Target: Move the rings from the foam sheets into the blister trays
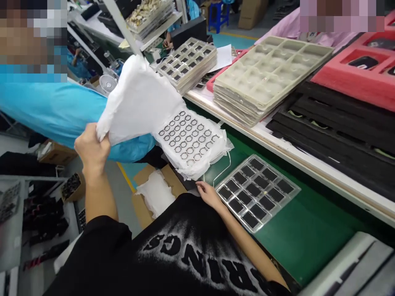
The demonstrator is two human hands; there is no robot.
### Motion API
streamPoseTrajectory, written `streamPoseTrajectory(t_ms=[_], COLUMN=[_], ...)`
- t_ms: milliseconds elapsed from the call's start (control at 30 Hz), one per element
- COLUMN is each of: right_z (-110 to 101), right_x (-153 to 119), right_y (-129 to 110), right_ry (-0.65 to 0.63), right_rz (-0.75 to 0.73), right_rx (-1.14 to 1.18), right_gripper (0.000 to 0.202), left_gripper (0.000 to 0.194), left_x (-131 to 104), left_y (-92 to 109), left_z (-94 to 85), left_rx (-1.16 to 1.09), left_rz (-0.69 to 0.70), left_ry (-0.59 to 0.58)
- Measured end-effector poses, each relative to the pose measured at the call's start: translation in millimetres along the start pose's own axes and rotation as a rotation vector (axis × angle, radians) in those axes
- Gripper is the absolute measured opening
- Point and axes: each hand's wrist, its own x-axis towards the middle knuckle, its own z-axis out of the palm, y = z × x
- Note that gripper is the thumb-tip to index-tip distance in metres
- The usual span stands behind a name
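Observation:
My left hand (93, 146) is closed around the edge of a white, soft-looking sheet (135, 98) and holds it raised at a slant. Below the sheet's right end lies a white wrapped tray (202, 158) with rows of small dark rings (184, 144) on its surface. My right hand (207, 192) rests low at the bench edge, close to the tray's near corner, its fingers partly stretched with nothing visible in them. Just right of that hand, a clear plastic tray (219, 190) with black rectangular pieces (253, 189) sits on the green bench top (296, 230).
A raised shelf along the bench carries stacked beige trays (265, 78), a stack of clear trays (188, 61), black foam (336, 135) and red foam (336, 74). A person in a blue sleeve (55, 107) is at left. A cardboard box (140, 207) holding white sheets stands below.

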Motion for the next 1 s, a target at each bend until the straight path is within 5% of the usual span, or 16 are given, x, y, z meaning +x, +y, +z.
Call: streamPoseTrajectory(t_ms=[233, 467, 767, 1000], right_z=[11, 43, 55, 82], right_x=[-14, -19, 25, 65], right_y=[5, -9, -16, -35], right_ry=[-0.162, -0.358, -0.117, -0.091], right_rz=[-0.072, -0.143, -0.102, -0.120], right_rx=[-0.109, -0.135, -0.295, -0.257], right_gripper=[0.034, 0.034, 0.059, 0.062], left_gripper=[0.030, 0.027, 0.022, 0.029], left_x=[-97, -145, -177, -225], left_y=[-33, -47, -82, -128], left_z=[1.6, 10.2, 14.4, 5.4], left_rx=[-0.054, -0.148, -0.197, -0.215], left_rz=[-0.138, -0.379, -0.517, -0.661], left_ry=[0.039, 0.022, 0.111, 0.125])
